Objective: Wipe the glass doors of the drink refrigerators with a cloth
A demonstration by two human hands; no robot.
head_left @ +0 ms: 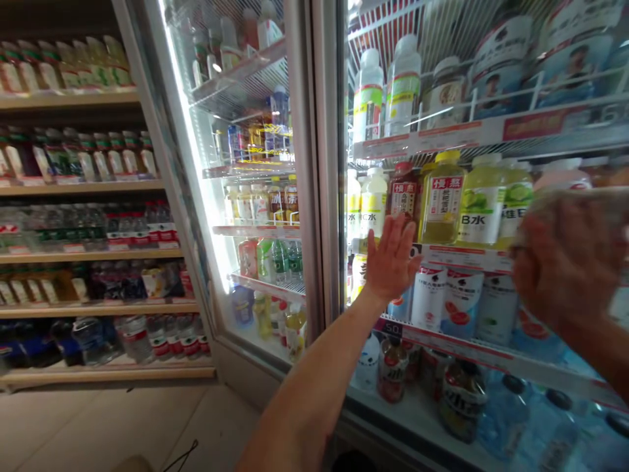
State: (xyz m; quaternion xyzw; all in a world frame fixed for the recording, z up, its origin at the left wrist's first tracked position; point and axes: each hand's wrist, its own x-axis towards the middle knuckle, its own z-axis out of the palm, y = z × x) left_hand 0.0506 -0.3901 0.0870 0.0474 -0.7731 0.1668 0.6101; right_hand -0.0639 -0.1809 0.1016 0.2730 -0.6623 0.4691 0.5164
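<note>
The left hand (390, 259) is held open, palm flat at the fridge door (339, 196), with nothing gripped. The yellow bottle (441, 196) stands upright just right of its fingertips. The right hand (565, 262), farther off, is blurred; its grip cannot be told.

Middle shelf (472, 257) of the cooler, toward its left end: yellow bottle (441, 200) carries a red patch reading "慢熬", the lime-label bottle (481, 203) beside it reads "B水", and the pale bottle (373, 200) at the left edge reads "C水". Price strip (393, 326) on the front edge of the shelf below shows "5.0". All other labels and tags are too blurred or small to read.
</note>
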